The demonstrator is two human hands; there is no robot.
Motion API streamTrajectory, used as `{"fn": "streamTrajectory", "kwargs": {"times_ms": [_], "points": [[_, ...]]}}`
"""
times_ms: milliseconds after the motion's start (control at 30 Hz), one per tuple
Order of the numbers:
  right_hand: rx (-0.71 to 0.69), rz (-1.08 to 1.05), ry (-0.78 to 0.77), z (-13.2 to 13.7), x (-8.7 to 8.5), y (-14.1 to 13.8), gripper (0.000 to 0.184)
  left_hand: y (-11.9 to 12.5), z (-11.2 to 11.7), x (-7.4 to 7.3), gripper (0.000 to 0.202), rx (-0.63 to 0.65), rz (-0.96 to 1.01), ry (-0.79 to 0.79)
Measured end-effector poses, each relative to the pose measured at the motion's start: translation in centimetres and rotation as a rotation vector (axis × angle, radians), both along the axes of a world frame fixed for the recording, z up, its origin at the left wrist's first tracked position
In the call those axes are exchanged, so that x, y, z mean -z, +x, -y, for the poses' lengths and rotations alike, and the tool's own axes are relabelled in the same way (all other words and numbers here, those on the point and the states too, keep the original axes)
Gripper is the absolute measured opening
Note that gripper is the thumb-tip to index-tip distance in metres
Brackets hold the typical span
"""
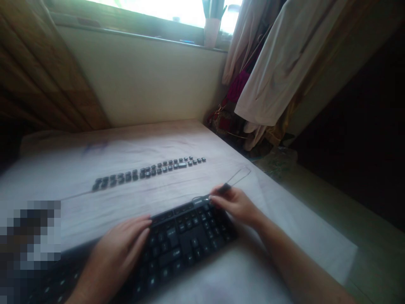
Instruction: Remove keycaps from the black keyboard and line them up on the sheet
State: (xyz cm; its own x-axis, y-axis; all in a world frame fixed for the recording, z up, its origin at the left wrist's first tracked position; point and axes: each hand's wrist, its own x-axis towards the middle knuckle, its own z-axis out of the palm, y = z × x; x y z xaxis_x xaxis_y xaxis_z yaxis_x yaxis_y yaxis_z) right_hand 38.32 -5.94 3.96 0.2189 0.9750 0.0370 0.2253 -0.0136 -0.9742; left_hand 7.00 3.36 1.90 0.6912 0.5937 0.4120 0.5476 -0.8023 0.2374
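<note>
A black keyboard [177, 245] lies slantwise at the front, with keys gone from part of its right-hand section. My left hand [122, 242] grips its upper edge near the middle, fingers close together. At the keyboard's upper right corner, my right hand [236, 204] is closed around a keycap puller [226, 187] with a dark handle; its thin wire loops point up and away from the keys. That hand's fingertips touch or hover just over the corner; blur hides which. Behind the keyboard, loose black keycaps [153, 171] are laid out in two long rows on the cloth.
A pale cloth [164, 143] covers the bed-like surface, whose right edge drops to the floor [316, 198]. A thin cable [76, 195] runs left behind the keyboard. Clothes [278, 71] hang at right; a potted plant [211, 31] stands on the windowsill. The lower left is pixelated.
</note>
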Motion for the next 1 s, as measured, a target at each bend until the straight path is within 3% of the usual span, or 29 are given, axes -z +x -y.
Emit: {"fn": "streamTrajectory", "kwargs": {"times_ms": [333, 500, 667, 1000], "points": [[-0.13, 0.418, 0.132, 0.2, 0.8, 0.8, 0.011, 0.2, 0.1, 0.2, 0.036, -0.007, -0.009, -0.033], [-0.271, 0.635, 0.226, -0.6, 0.1, 1.3, 0.011, 0.2, 0.1, 0.0, 0.036, -0.007, -0.017, -0.032], [-0.413, 0.697, 0.263, -1.5, 0.1, 1.8, 0.008, 0.2, 0.2, -0.1, 0.036, -0.013, -0.011, -0.038], [-0.377, 0.893, 0.233, -1.1, -0.2, 0.5, 0.012, 0.5, 0.3, -0.6, 0.039, -0.018, -0.008, -0.029]]}}
